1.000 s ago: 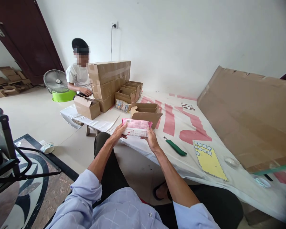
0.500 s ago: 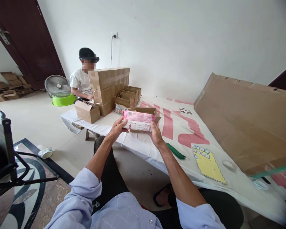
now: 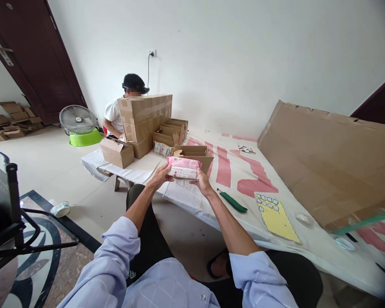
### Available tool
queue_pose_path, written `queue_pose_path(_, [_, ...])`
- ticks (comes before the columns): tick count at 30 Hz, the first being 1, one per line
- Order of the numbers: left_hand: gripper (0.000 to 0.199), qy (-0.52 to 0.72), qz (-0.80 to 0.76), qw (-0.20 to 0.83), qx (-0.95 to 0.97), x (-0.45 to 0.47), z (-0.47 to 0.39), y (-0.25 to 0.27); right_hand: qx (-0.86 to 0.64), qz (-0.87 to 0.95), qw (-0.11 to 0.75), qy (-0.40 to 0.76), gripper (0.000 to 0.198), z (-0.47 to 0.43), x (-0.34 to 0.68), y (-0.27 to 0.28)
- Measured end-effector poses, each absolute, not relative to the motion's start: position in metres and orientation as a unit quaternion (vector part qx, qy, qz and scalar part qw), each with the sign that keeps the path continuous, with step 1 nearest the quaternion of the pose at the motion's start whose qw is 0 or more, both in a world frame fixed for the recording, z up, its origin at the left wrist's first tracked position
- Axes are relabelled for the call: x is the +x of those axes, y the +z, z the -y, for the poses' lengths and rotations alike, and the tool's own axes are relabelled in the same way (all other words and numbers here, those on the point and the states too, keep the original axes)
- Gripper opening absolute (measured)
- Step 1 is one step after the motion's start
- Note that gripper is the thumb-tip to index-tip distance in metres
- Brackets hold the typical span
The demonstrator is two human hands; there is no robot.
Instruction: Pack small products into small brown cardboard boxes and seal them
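Note:
A pink and white plastic packet (image 3: pixel 184 167) with printed text and a barcode is held level above the table's front edge. My left hand (image 3: pixel 160 176) grips its left end, thumb on the front face. My right hand (image 3: pixel 202 181) grips its right end. Just behind the packet stands an open cardboard box (image 3: pixel 206 161), partly hidden by it. Left of that box lies a clear packet with colourful contents (image 3: pixel 162 148). A green-handled cutter (image 3: pixel 232 201) rests on the cloth to the right of my right hand.
Taped cartons (image 3: pixel 144 112) are stacked at the back left, with several open boxes (image 3: pixel 175 128) beside them. Behind the stack sits another person (image 3: pixel 112 117). A yellow card (image 3: pixel 278 218) lies on the cloth-covered table (image 3: pixel 244 231). A large cardboard sheet (image 3: pixel 327 167) leans at the right.
Both my hands have lowered slightly with the packet, and more of the open box shows behind it. The other person has leaned to the right behind the stacked cartons.

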State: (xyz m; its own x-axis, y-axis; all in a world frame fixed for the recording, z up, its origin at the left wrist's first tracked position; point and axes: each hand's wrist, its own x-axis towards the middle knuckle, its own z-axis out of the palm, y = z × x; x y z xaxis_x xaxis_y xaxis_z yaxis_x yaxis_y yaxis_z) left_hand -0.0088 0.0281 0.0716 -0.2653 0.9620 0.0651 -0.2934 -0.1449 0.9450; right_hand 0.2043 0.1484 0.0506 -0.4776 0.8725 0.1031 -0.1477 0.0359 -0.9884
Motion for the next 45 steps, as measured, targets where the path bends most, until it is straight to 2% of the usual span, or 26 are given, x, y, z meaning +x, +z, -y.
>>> queue_pose_path(9, [0.059, 0.647, -0.462, 0.491, 0.356, -0.007, -0.041, 0.059, -0.338, 0.584, 0.389, 0.627, 0.054, -0.158, 0.207, 0.040])
queue_pose_path(16, [0.053, 0.637, -0.474, 0.500, 0.347, -0.005, -0.043, 0.054, -0.356, 0.581, 0.373, 0.630, 0.057, -0.157, 0.210, 0.038])
queue_pose_path(25, [0.061, 0.634, -0.475, 0.498, 0.352, -0.002, -0.040, 0.056, -0.347, 0.590, 0.371, 0.627, 0.065, -0.149, 0.215, 0.042])
queue_pose_path(30, [0.067, 0.630, -0.458, 0.504, 0.374, -0.001, -0.034, 0.069, -0.319, 0.607, 0.386, 0.617, 0.059, -0.137, 0.223, 0.057])
queue_pose_path(35, [0.081, 0.596, -0.399, 0.547, 0.433, -0.008, -0.018, 0.088, -0.227, 0.694, 0.423, 0.537, 0.065, -0.112, 0.243, 0.090])
queue_pose_path(39, [0.075, 0.528, -0.389, 0.607, 0.449, -0.007, 0.003, 0.083, -0.226, 0.749, 0.399, 0.477, 0.069, -0.086, 0.262, 0.098])
queue_pose_path(42, [0.071, 0.479, -0.404, 0.647, 0.435, -0.006, 0.019, 0.070, -0.233, 0.788, 0.370, 0.434, 0.064, -0.073, 0.272, 0.087])
queue_pose_path(45, [0.072, 0.474, -0.426, 0.652, 0.410, -0.008, 0.029, 0.059, -0.213, 0.824, 0.355, 0.386, 0.067, -0.069, 0.276, 0.076])
